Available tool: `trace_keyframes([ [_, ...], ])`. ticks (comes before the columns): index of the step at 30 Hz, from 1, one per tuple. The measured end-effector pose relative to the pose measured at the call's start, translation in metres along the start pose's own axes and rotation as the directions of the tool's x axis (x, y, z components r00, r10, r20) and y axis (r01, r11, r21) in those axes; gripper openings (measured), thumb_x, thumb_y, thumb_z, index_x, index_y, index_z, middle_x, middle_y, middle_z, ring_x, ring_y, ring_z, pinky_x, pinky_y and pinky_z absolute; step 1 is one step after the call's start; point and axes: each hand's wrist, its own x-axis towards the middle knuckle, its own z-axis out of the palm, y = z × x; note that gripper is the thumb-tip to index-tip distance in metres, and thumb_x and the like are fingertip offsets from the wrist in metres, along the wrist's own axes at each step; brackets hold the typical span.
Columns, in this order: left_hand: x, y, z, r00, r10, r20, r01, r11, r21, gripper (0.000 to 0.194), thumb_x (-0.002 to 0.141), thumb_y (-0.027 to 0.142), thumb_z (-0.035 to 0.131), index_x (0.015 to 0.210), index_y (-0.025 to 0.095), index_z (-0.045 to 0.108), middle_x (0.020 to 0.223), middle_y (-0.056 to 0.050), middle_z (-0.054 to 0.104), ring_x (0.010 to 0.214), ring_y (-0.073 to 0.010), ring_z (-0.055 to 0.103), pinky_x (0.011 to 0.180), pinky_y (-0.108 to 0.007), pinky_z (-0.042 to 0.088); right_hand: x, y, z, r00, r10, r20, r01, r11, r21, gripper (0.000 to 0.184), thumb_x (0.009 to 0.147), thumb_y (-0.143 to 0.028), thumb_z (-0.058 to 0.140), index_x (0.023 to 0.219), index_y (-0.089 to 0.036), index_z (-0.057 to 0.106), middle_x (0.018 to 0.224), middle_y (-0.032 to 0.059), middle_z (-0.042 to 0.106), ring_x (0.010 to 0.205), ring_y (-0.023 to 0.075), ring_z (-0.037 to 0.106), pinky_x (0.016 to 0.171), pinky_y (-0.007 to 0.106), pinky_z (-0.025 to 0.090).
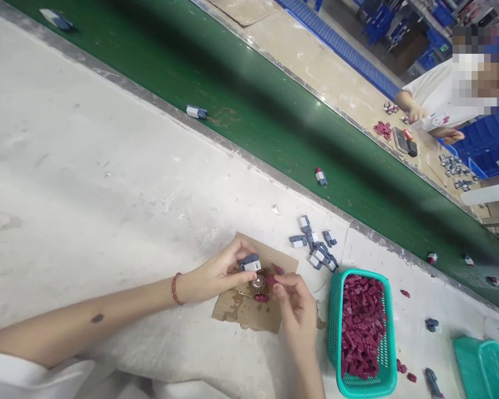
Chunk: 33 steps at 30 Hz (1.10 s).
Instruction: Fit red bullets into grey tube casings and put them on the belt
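Observation:
My left hand [222,272] pinches a small dark-blue and white plastic part [250,262] between thumb and fingers. Close by on the right, the thumb and fingertips of my right hand [296,303] are closed on a small dark-red plastic piece [270,280]. Both hands are above a stained piece of brown cardboard [237,313]. Between them sits a round, ridged, cap-like thing [258,284] with dark wet stains about it. Another dark-red piece [261,298] lies on the cardboard just below it.
A teal basket [333,332] full of dark-red pieces stands right of my right hand. Several blue-and-white parts [316,249] lie piled behind it. Beyond runs a green conveyor belt [258,133] carrying scattered parts. Across it, a co-worker's hand [416,112] is over the far table.

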Motion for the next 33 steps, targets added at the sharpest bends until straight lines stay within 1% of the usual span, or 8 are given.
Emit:
trace_keyframes([
  [4, -0.002, -0.001, 0.0, 0.993, -0.001, 0.115, 0.003, 1.0, -0.017, 0.03, 0.091, 0.05, 0.047, 0.1, 0.021, 0.043, 0.077, 0.001, 0.049, 0.058, -0.0119, 0.039, 0.052, -0.025, 0.033, 0.002, -0.003, -0.001, 0.998, 0.048, -0.031, -0.04, 0.974, 0.224, 0.014, 0.089, -0.035, 0.059, 0.088, -0.022, 0.064, 0.077, 0.0025, 0.07, 0.065, 0.0162, 0.066, 0.058, 0.027, 0.054],
  [8, -0.003, 0.002, 0.0, 0.987, 0.003, 0.159, -0.008, 0.999, 0.034, 0.039, 0.093, 0.056, 0.037, 0.095, 0.019, 0.049, 0.067, 0.003, 0.044, 0.057, -0.0134, 0.038, 0.05, -0.025, 0.031, 0.006, -0.008, 0.002, 1.0, 0.013, 0.009, -0.015, 0.956, 0.292, 0.012, 0.089, -0.034, 0.061, 0.088, -0.022, 0.064, 0.079, 0.0019, 0.069, 0.063, 0.0147, 0.065, 0.056, 0.026, 0.054],
  [12, -0.002, 0.004, -0.001, 0.985, 0.012, 0.17, -0.027, 0.996, 0.084, 0.044, 0.094, 0.059, 0.033, 0.087, 0.019, 0.05, 0.062, 0.004, 0.039, 0.054, -0.013, 0.036, 0.05, -0.025, 0.031, 0.009, -0.011, 0.005, 0.997, -0.044, 0.067, 0.022, 0.954, 0.3, 0.008, 0.091, -0.028, 0.058, 0.091, -0.023, 0.065, 0.085, 0.0023, 0.067, 0.067, 0.0131, 0.064, 0.059, 0.024, 0.053],
  [17, -0.001, 0.004, -0.002, 0.978, 0.045, 0.204, -0.071, 0.99, 0.118, 0.045, 0.095, 0.059, 0.03, 0.082, 0.019, 0.048, 0.06, 0.005, 0.037, 0.051, -0.0123, 0.033, 0.048, -0.025, 0.029, 0.01, -0.011, 0.007, 0.992, -0.055, 0.112, 0.025, 0.967, 0.254, 0.01, 0.093, -0.027, 0.055, 0.092, -0.023, 0.063, 0.086, 0.0027, 0.066, 0.069, 0.0132, 0.062, 0.06, 0.024, 0.051],
  [24, 0.0, -0.001, -0.003, 0.976, 0.058, 0.208, -0.101, 0.973, 0.207, 0.045, 0.095, 0.057, 0.029, 0.073, 0.02, 0.042, 0.062, 0.003, 0.038, 0.054, -0.0129, 0.038, 0.05, -0.024, 0.036, 0.009, -0.007, 0.012, 0.989, -0.077, 0.124, 0.06, 0.989, 0.134, 0.012, 0.094, -0.025, 0.051, 0.092, -0.022, 0.063, 0.084, 0.0031, 0.067, 0.073, 0.0153, 0.063, 0.063, 0.026, 0.05],
  [26, 0.0, -0.002, -0.002, 0.98, 0.036, 0.197, -0.08, 0.973, 0.217, 0.045, 0.095, 0.057, 0.028, 0.073, 0.02, 0.042, 0.062, 0.004, 0.038, 0.055, -0.0129, 0.039, 0.05, -0.023, 0.04, 0.009, -0.007, 0.014, 0.989, -0.085, 0.118, 0.072, 0.992, 0.107, 0.012, 0.094, -0.024, 0.051, 0.091, -0.021, 0.062, 0.083, 0.0027, 0.067, 0.074, 0.0153, 0.063, 0.065, 0.026, 0.05],
  [30, 0.0, -0.001, -0.001, 0.984, -0.048, 0.173, 0.005, 0.97, 0.243, 0.046, 0.093, 0.059, 0.027, 0.072, 0.02, 0.04, 0.065, 0.004, 0.037, 0.056, -0.0125, 0.043, 0.052, -0.023, 0.044, 0.011, -0.008, 0.015, 0.991, -0.039, 0.13, 0.027, 0.995, 0.097, 0.011, 0.092, -0.024, 0.053, 0.089, -0.021, 0.063, 0.078, 0.0018, 0.068, 0.069, 0.0143, 0.063, 0.063, 0.025, 0.049],
  [33, 0.0, 0.002, 0.0, 0.986, -0.057, 0.156, 0.011, 0.96, 0.281, 0.044, 0.094, 0.056, 0.027, 0.071, 0.02, 0.039, 0.064, 0.004, 0.036, 0.055, -0.0123, 0.043, 0.05, -0.023, 0.04, 0.013, -0.007, 0.014, 0.987, 0.041, 0.153, -0.071, 0.979, 0.194, 0.01, 0.089, -0.028, 0.058, 0.093, -0.02, 0.063, 0.071, 0.0, 0.066, 0.06, 0.0132, 0.061, 0.057, 0.023, 0.049],
])
